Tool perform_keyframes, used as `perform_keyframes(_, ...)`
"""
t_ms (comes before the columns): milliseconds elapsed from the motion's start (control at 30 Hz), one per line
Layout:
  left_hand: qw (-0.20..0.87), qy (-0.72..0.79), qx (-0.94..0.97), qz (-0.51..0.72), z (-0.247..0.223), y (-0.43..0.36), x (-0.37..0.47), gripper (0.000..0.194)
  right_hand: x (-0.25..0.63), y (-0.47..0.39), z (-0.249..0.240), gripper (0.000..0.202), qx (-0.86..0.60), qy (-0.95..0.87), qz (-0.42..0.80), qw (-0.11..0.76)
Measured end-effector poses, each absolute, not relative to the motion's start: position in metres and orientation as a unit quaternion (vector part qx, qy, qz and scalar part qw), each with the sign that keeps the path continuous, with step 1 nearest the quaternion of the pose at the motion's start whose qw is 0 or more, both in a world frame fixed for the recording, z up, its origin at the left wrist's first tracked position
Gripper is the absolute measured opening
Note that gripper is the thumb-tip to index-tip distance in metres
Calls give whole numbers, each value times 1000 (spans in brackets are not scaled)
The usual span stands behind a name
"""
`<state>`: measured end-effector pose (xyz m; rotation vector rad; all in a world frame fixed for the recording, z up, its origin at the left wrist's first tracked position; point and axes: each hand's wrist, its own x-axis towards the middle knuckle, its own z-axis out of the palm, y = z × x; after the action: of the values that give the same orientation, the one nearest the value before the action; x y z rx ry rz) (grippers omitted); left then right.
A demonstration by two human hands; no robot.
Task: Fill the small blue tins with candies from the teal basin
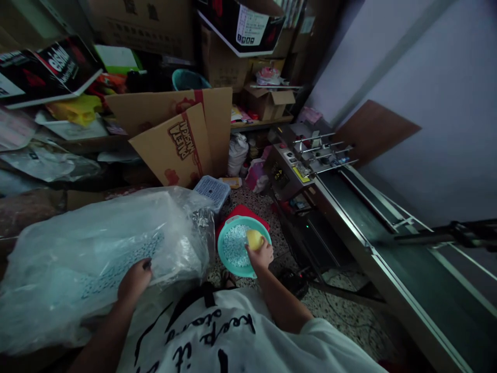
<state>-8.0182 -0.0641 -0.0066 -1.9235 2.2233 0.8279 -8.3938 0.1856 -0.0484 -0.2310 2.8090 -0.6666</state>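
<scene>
My right hand (262, 255) is closed on a small yellow scoop (254, 239), which looks like a cup, over the right side of a round turquoise basin (222, 254). Small white and pale blue pieces (236, 247) fill the bottom of the basin. At the left, my left hand (135, 280) grips the near edge of a large clear plastic bag (97, 223). Similar small pieces show in a patch inside the bag. Most of the fingers of my left hand are hidden; its thumb lies on the plastic.
Under the basin is a red object (243, 211), beside a grey-blue perforated crate (213, 191). Cardboard sheets (182, 150) lean against cluttered shelves. To the right stand a metal machine (289, 160) and a long conveyor belt (392, 254), with cables on the speckled floor.
</scene>
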Motion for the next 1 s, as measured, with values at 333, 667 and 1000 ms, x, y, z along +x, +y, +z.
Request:
perform_keyframes(333,38,740,-587,326,-13,-71,-8011,35,-8369,152,-35,94,-104,972,-206,37)
perform_keyframes(667,20,721,-596,353,-13,-74,-8011,27,-8383,151,-28,96,-104,961,-257,12)
perform_keyframes(1000,-2,704,-604,374,-4,-67,-8027,22,-8412,183,-61,76,34,924,-373,73)
